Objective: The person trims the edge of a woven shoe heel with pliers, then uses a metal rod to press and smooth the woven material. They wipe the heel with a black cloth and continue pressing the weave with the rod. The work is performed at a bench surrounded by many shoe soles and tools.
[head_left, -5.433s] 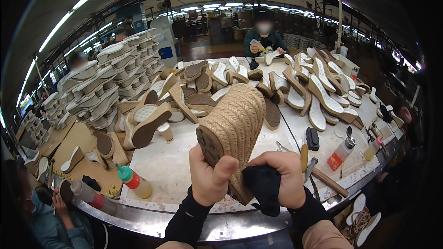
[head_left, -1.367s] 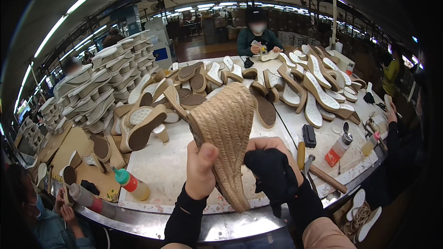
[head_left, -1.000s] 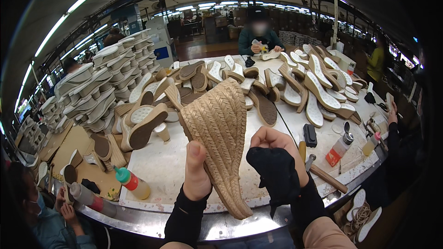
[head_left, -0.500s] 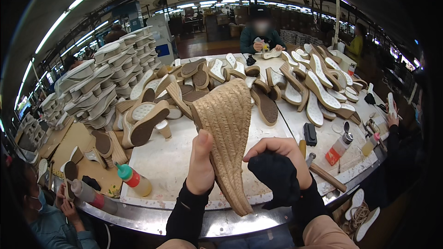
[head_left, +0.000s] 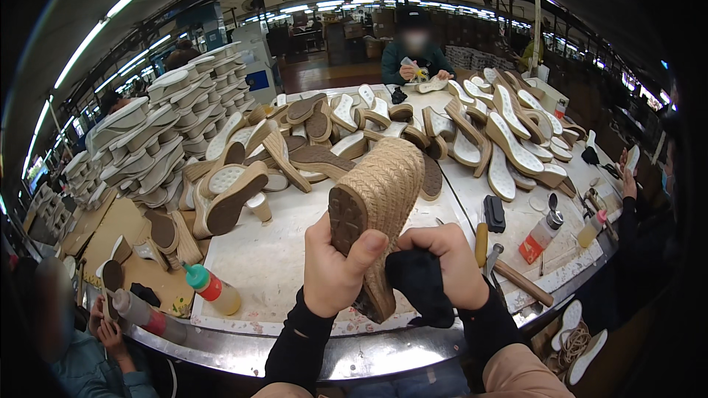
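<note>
A wedge shoe sole (head_left: 394, 180) wrapped in braided tan rope is held up in front of me, tilted, its brown tread turned to the left. My left hand (head_left: 335, 269) is closed around its lower left side, the thumb across the braid. My right hand (head_left: 453, 262) grips a bunched black cloth (head_left: 420, 287) just beside the sole's lower right side. Whether the cloth touches the braid I cannot tell. Behind the held sole lies a heap of similar wedge soles (head_left: 509, 114), with white or brown faces.
Tall stacks of pale soles (head_left: 177, 114) stand at the left. A green-capped bottle (head_left: 214, 287) is at the near left. A hammer (head_left: 523, 282), a black case (head_left: 495, 214) and a red-labelled bottle (head_left: 540, 239) lie or stand right. Co-workers sit across and at both sides.
My left hand has turned the wedge sole so its brown tread now shows at the left. My right hand has shifted slightly left with the cloth.
</note>
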`<state>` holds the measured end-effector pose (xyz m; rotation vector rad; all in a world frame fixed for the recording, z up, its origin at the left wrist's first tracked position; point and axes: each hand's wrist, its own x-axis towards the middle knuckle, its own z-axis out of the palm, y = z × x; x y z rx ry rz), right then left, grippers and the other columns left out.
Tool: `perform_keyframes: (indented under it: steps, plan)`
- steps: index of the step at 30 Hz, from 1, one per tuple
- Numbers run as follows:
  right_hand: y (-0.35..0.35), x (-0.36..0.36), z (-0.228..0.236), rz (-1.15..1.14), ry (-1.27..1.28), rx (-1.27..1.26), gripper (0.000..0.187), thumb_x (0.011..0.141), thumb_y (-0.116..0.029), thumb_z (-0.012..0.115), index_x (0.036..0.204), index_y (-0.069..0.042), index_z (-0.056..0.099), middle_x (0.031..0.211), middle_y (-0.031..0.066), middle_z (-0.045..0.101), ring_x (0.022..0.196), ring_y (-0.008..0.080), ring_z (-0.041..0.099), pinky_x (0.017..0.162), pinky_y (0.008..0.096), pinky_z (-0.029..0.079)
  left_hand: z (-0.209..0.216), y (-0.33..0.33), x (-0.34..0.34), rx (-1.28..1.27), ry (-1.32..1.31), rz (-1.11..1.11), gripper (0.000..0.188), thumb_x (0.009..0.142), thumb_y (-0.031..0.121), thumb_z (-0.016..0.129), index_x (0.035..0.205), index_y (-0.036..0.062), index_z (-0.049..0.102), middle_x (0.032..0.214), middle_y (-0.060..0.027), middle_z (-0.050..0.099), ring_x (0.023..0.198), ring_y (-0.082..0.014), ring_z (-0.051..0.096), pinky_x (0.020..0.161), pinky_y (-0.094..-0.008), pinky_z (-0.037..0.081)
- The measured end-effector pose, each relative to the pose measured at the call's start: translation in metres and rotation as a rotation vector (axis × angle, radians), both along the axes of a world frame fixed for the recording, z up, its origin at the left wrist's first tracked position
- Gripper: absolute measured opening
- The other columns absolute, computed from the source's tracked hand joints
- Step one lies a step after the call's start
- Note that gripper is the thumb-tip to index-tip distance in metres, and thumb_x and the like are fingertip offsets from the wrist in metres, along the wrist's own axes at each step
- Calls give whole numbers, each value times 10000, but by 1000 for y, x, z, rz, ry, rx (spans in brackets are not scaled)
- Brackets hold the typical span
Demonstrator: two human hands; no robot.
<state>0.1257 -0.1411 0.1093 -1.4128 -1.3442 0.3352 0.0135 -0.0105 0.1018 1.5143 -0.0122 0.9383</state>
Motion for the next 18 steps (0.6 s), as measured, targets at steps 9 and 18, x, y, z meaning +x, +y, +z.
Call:
perform_keyframes:
  steps: [9,18]
  plan:
    - [0,3,2,88,165,-66,138,780,-88,624,831,41,628,662,65,614,617,88,558,592,247,457,2,1,0,8,-33,17,593,777,454,709,1022,-68,571,902,-79,639,814,-118,588,732,-263,477]
    - [2,6,0,141,430,-207,190,845,-197,577,807,-18,628,653,-46,537,579,17,475,517,181,374,-3,2,1,-107,-80,-53,607,826,507,623,1022,-65,578,895,-84,641,802,-126,590,702,-259,477]
